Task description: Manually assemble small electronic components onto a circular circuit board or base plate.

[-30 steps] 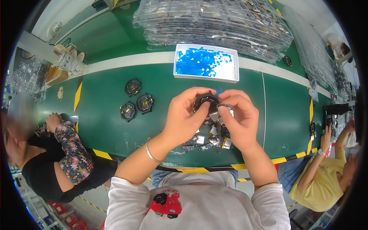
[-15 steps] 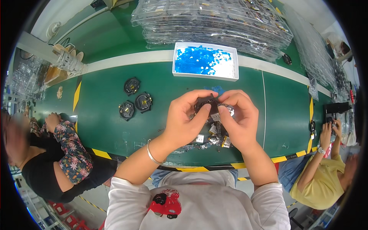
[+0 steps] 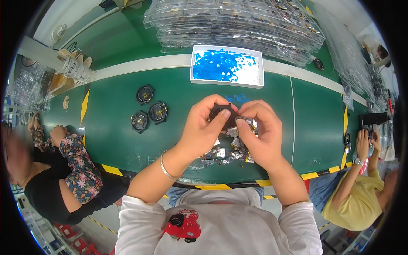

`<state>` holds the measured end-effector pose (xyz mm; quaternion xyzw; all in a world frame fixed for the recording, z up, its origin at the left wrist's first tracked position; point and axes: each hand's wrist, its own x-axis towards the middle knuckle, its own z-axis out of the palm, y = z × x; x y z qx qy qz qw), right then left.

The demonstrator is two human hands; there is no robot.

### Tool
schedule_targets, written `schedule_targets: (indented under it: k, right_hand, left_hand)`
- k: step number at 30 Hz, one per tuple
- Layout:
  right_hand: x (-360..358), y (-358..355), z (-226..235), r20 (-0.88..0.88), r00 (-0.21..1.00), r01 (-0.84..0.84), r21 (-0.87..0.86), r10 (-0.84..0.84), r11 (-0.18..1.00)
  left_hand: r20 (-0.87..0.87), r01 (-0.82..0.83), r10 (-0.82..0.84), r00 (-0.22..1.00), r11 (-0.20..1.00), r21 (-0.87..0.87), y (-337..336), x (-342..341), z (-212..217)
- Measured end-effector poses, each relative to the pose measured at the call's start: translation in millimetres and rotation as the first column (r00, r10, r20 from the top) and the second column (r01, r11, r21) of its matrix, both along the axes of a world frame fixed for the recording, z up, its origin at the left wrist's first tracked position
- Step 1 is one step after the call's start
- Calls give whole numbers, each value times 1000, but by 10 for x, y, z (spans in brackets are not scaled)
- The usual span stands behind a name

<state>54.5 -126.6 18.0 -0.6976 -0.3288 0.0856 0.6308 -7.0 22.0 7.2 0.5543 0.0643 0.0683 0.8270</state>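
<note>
- Head view: green work table [image 3: 119, 140], smooth matte top, a white stripe along the far side and yellow-black hazard tape on the near edge.
- Landmark: shallow white rectangular tray [image 3: 226, 66], far side of the table. Contents: a loose heap of small bright blue pieces covering most of its floor.
- Behind the tray: stacks of clear plastic blister trays [image 3: 238, 21], glossy, with small dark parts in their pockets.
- Left of the tray and nearer: three round black parts [image 3: 146, 109] lying flat on the green top, close together, with metal showing in their middles.
- Directly in front of the tray, above the table: left hand [image 3: 204, 127] and right hand [image 3: 261, 134] meet over a small black component [image 3: 222, 112].
- Left hand: fingers curled, thumb and forefinger closed on the component. Metal bangle on the wrist.
- Right hand: fingers curled, thumb pressed to the component's right side, gripping it too.
- Under the hands: a pile of small metallic pieces [image 3: 229, 151], shiny, boxy, mixed with dark bits.
- Other people: a floral sleeve [image 3: 78, 163] far left of the tray; a person in yellow [image 3: 361, 199] far right.
</note>
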Motion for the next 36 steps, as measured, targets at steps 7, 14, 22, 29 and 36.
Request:
schedule_targets:
  k: [7, 14, 22, 29, 36]
  right_hand:
    - [62, -21, -8, -181, 983, -23, -12, 21, 1000]
    - [96, -47, -33, -123, 991, -56, -19, 54, 998]
    - [86, 6, -53, -77, 997, -23, -72, 17, 997]
    - [133, -17, -65, -361, 928, -61, 87, 89, 994]
    - [91, -36, -5, -296, 952, -68, 66, 84, 996]
  left_hand:
    - [-86, 33, -44, 995, 992, -123, 12, 8, 10]
    - [-81, 34, -35, 996, 999, -18, -1, 9, 15]
    - [-125, -10, 4, 992, 999, -50, -7, 55, -48]
    - [-129, 25, -50, 990, 981, -191, 35, 46, 16]
    - [-110, 10, -26, 994, 990, -138, 2, 25, 54]
